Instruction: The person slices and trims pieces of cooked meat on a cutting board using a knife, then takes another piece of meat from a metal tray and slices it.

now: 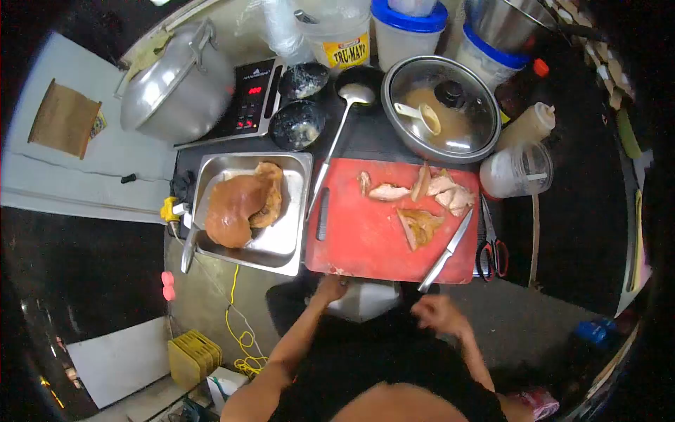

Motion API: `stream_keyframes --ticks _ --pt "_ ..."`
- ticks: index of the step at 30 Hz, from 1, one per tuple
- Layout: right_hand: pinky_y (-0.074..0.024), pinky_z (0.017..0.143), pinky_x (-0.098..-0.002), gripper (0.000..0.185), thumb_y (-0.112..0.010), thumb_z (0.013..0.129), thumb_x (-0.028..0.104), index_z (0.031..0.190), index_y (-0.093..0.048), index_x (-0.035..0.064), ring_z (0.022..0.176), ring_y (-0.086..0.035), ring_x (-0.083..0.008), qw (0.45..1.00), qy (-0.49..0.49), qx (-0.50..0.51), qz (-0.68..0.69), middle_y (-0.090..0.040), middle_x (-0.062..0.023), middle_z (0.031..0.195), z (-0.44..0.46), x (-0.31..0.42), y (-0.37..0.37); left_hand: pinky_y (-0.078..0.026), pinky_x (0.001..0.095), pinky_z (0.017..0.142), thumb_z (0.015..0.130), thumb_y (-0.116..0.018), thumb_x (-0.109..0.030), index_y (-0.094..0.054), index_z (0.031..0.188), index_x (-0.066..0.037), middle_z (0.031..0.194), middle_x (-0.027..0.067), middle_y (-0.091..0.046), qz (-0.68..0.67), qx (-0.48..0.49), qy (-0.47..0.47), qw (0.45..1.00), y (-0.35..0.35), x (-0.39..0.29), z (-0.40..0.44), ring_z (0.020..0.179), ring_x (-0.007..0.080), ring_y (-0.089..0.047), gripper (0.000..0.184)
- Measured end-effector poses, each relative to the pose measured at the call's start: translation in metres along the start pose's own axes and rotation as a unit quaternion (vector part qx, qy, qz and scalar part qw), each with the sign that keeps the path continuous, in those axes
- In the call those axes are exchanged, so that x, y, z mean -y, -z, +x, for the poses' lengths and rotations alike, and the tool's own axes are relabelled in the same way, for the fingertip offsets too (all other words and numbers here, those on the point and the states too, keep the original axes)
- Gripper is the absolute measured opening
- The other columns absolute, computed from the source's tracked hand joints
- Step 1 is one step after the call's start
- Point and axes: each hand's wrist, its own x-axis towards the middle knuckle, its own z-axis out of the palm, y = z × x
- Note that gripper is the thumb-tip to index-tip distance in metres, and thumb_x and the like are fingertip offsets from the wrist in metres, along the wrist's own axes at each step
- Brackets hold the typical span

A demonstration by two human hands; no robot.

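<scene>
My left hand [332, 288] is at the front edge of the red cutting board [351, 246], fingers curled and partly hidden, beside a whitish object [362, 301] below the board. What it holds, if anything, is not visible. Just below the knife [448, 253], my right hand [437, 313] hangs apart from the board, its fingers loosely curled with nothing seen in them. The knife lies on the board's right side, its handle at the front edge. Sliced pale meat [453, 195] and a browned, skin-on piece [420, 228] lie on the board.
Left of the board, a steel tray [285, 243] holds large browned meat pieces [239, 211]. Red-handled scissors [492, 257] lie at right. Behind are a ladle [337, 133], black bowls [298, 125], a glass-lidded pan [441, 109], an induction cooker [249, 98] and a large pot [179, 84].
</scene>
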Motion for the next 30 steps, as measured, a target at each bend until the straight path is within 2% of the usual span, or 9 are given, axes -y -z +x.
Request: stream_keyframes --ticks 3,6,9,11,13,15,17,26,30 --pt "-0.0448 0.055 -0.0368 0.025 -0.068 0.083 0.024 0.079 -0.059 0.0008 0.056 -0.057 -0.0238 0.908 0.065 -0.404 -0.092 -0.058 -0.0123 0.061 0.025 0.024 0.011 -0.047 0.0445 0.08 0.086 -0.056 -0.024 -0.06 0.101 -0.003 0.099 0.0199 -0.063 -0.136 0.186 -0.132 0.964 0.106 -0.084 -0.003 0.094 0.0354 -0.061 0.026" --pt "-0.0447 0.071 -0.0441 0.053 -0.075 0.073 0.02 0.115 -0.048 0.0037 0.084 -0.055 -0.0377 0.797 0.076 -0.565 -0.199 -0.054 -0.0192 0.095 0.065 0.007 0.012 -0.047 0.0436 0.079 0.086 -0.056 -0.018 -0.06 0.098 -0.003 0.095 0.0185 -0.063 -0.122 0.247 -0.219 0.936 0.181 -0.113 0.001 0.092 0.0342 -0.061 0.019" --pt "-0.0459 0.077 -0.0483 0.067 -0.076 0.069 0.019 0.124 -0.039 0.0062 0.099 -0.053 -0.0435 0.803 0.045 -0.566 -0.179 -0.048 -0.0246 0.113 0.071 0.012 0.011 -0.048 0.0381 0.079 0.09 -0.053 -0.016 -0.058 0.102 0.0 0.091 0.0155 -0.064 -0.08 0.21 -0.26 0.939 0.214 -0.12 0.013 0.088 0.0268 -0.063 0.021" --pt "-0.0464 0.079 -0.0481 0.068 -0.075 0.069 0.016 0.126 -0.039 0.0074 0.099 -0.054 -0.044 0.815 0.049 -0.548 -0.181 -0.049 -0.025 0.111 0.067 0.004 0.017 -0.05 0.0359 0.073 0.089 -0.055 -0.016 -0.06 0.099 0.001 0.084 0.0139 -0.065 -0.167 0.268 -0.103 0.943 0.265 -0.155 0.012 0.078 0.0225 -0.064 0.02" --pt "-0.0464 0.08 -0.0487 0.067 -0.075 0.069 0.015 0.125 -0.039 0.0076 0.099 -0.054 -0.0447 0.823 0.07 -0.529 -0.194 -0.049 -0.0253 0.111 0.063 0.002 0.022 -0.049 0.0375 0.072 0.086 -0.059 -0.017 -0.061 0.093 0.0 0.088 0.0167 -0.066 -0.178 0.063 -0.211 0.959 0.262 -0.148 0.027 0.081 0.0317 -0.064 0.018" --pt "-0.0461 0.082 -0.0493 0.059 -0.068 0.072 0.012 0.123 -0.039 0.0033 0.1 -0.053 -0.0464 0.817 0.056 -0.535 -0.21 -0.05 -0.028 0.112 0.068 -0.005 0.026 -0.051 0.0344 0.069 0.084 -0.06 -0.009 -0.063 0.094 0.002 0.085 0.0162 -0.066 -0.157 -0.077 -0.218 0.96 0.264 -0.148 0.043 0.077 0.0239 -0.066 0.015" --pt "-0.0456 0.083 -0.0498 0.053 -0.062 0.074 0.009 0.122 -0.039 -0.0001 0.1 -0.053 -0.0476 0.791 0.083 -0.558 -0.238 -0.05 -0.0296 0.112 0.075 -0.019 0.028 -0.051 0.035 0.069 0.082 -0.063 -0.009 -0.064 0.092 0.002 0.086 0.0174 -0.066 -0.125 -0.17 -0.193 0.958 0.258 -0.14 0.059 0.079 0.0288 -0.066 0.015" --pt "-0.0412 0.094 -0.0474 0.05 -0.047 0.072 -0.001 0.121 -0.043 -0.0094 0.105 -0.052 -0.048 0.786 0.197 -0.563 -0.163 -0.051 -0.0341 0.116 0.064 -0.036 0.029 -0.047 0.0436 0.076 0.076 -0.067 -0.016 -0.068 0.082 -0.003 0.087 0.0167 -0.065 -0.042 -0.33 -0.127 0.934 0.235 -0.139 0.083 0.087 0.0332 -0.062 0.014" --pt "-0.042 0.095 -0.039 0.051 -0.045 0.076 -0.003 0.126 -0.043 -0.0086 0.104 -0.057 -0.0343 0.789 0.294 -0.539 -0.02 -0.058 -0.0225 0.114 0.065 -0.063 0.028 -0.039 0.0461 0.085 0.075 -0.068 -0.024 -0.07 0.074 -0.007 0.081 0.0156 -0.064 0.059 -0.425 -0.108 0.897 0.211 -0.139 0.1 0.091 0.0328 -0.059 0.017"
